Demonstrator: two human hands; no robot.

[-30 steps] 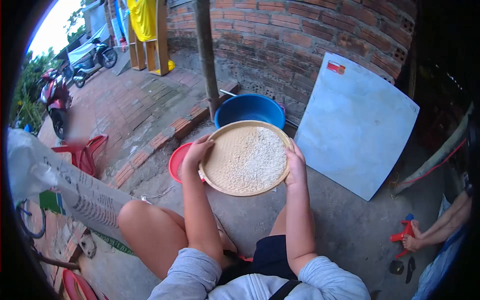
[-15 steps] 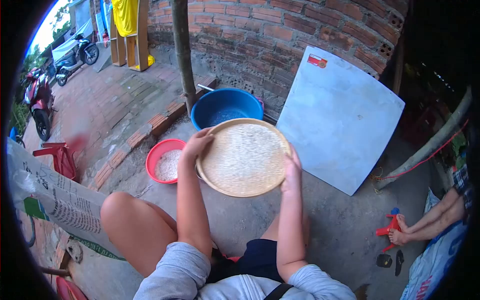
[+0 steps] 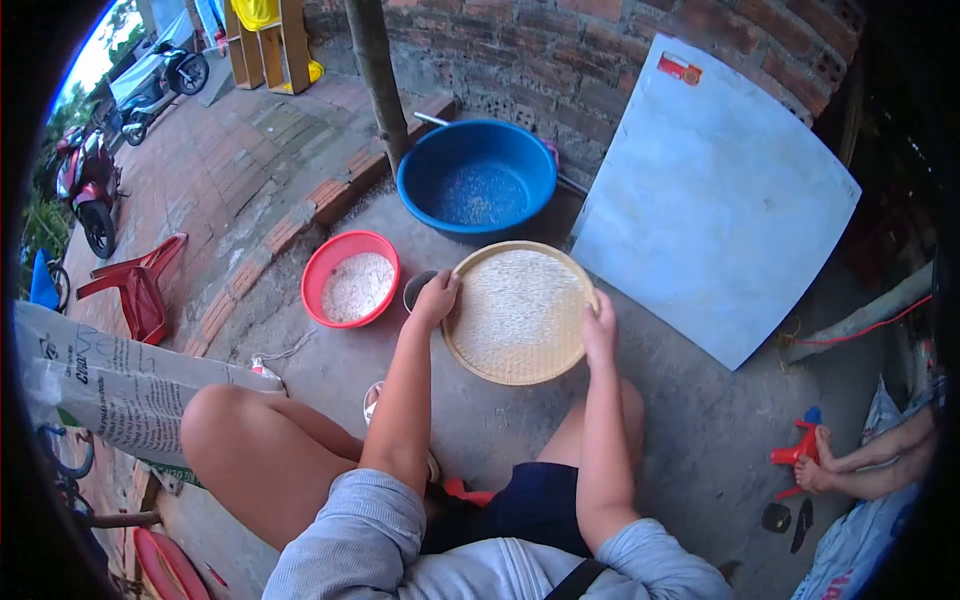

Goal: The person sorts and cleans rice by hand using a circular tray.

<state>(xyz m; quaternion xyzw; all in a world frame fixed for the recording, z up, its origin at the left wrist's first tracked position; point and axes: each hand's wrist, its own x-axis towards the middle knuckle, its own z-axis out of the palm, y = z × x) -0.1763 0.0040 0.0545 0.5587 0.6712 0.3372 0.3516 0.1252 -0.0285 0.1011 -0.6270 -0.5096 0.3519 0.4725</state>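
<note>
Grey slab (image 3: 715, 195): leaning on the brick wall (image 3: 560, 50), just right of the tray; same lean as a second ago.
Blue basin (image 3: 477, 185): on the ground beyond the tray; now fully in sight with scattered grains on its bottom, where earlier the raised tray hid most of it.
Bamboo winnowing tray (image 3: 518, 312): held low over the concrete, near level, between basin and knees; lower and closer to the body than a second ago.
Rice (image 3: 515, 305): spread thin and even across the tray; a second ago heaped toward one side, so tossing looks paused and the grain settled.
Red bowl (image 3: 351, 278): left of the tray, holding rice; clear of the tray now.
Left hand (image 3: 437, 297): fingers curled tight on the tray's left rim.
Right hand (image 3: 600, 325): fingers together, clamped on the right rim.
</note>
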